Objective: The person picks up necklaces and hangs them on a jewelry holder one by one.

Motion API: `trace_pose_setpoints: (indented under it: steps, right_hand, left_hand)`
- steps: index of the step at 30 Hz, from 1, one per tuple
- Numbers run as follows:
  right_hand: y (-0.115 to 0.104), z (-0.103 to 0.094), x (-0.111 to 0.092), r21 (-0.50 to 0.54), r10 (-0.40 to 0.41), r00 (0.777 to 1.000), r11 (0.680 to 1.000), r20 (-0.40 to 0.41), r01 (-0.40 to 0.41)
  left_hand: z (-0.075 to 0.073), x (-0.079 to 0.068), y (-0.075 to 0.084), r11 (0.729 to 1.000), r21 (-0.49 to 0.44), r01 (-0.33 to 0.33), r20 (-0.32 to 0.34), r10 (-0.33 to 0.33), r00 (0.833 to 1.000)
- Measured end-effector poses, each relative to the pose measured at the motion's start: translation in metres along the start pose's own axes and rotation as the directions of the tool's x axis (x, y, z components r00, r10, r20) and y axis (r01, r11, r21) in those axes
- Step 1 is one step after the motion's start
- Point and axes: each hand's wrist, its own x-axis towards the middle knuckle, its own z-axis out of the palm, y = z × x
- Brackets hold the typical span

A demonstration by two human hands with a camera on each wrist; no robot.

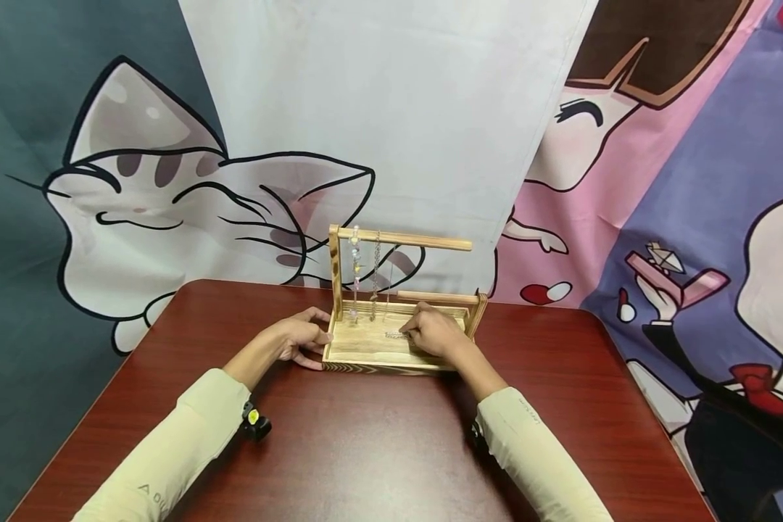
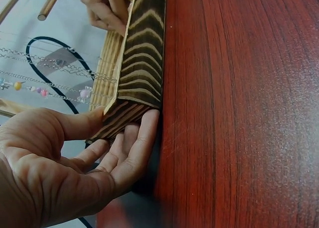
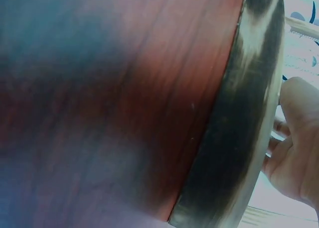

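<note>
This is looking like a screened-off indoor tabletop setup, since a creased, cartoon-printed cloth is hanging right behind the reddish wood-grain worktop and is hiding the kind of room beyond.

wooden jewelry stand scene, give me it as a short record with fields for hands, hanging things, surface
left hand: grips left end of the wooden tray
right hand: fingers at a loose chain in the tray; pinch unclear
upper bar: beaded strand and thin chains hanging
surface: red-brown table
</note>
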Motion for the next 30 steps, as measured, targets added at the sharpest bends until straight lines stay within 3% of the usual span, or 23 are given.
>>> trace_pose_setpoints:
  steps: [5,8,15,22,27,30]
  right_hand:
    - [0.006,0.004,0.007,0.04,-0.001,0.999,0.999,0.039,-0.001]
    - [0.012,0.009,0.01,0.003,0.016,0.999,1.0,0.043,-0.016]
    - [-0.029,-0.03,0.009,0.043,0.198,0.968,0.978,0.152,-0.206]
    - [-0.029,-0.027,0.012,0.057,0.089,0.984,0.993,0.153,-0.099]
    - [-0.03,-0.018,0.012,0.011,0.128,0.987,0.991,0.097,-0.13]
    - [-0.014,0.004,0.018,-0.031,0.121,0.99,0.992,0.074,-0.119]
  left_hand:
    - [0.0,0.002,-0.001,1.0,-0.002,-0.002,-0.002,0.002,1.0]
    - [0.0,0.002,-0.002,1.0,0.0,-0.003,-0.003,0.003,1.0]
    - [-0.001,0.002,-0.002,1.0,0.004,-0.002,-0.001,0.002,1.0]
    - [0.0,0.001,0.0,1.0,0.002,0.004,-0.003,-0.004,1.0]
    - [0.001,-0.001,0.001,1.0,0.0,0.003,-0.003,-0.003,1.0]
    - [0.0,-0.001,0.0,1.0,0.001,0.004,-0.005,-0.004,1.0]
